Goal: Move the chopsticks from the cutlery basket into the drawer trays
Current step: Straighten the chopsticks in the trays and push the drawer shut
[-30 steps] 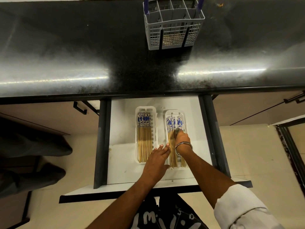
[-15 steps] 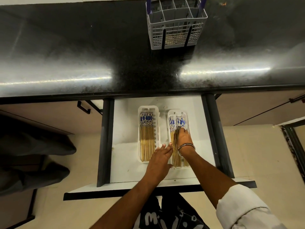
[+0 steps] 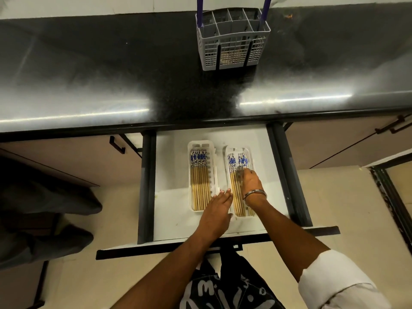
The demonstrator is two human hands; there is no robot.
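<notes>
At lower centre, the right hand (image 3: 249, 182) pressed chopsticks (image 3: 236, 197) flat in the right tray (image 3: 251, 152), apparently to align them; its grip was unclear. The left hand (image 3: 217, 207), fingers straight, steadied that tray.

I see a dark, glossy desk (image 3: 111, 70) across the upper half of the frame, with bright glare along its front edge. On it, upper centre-right, stands a grey cutlery basket (image 3: 233, 39) with a purple handle. Below the desk, at centre frame, an open white drawer (image 3: 174, 208) carries two white trays side by side: the left tray (image 3: 190, 175) and the right tray (image 3: 250, 152), each holding chopsticks laid lengthwise with their blue-patterned ends toward the top of the frame. A pale floor (image 3: 334, 197) fills the lower frame.
</notes>
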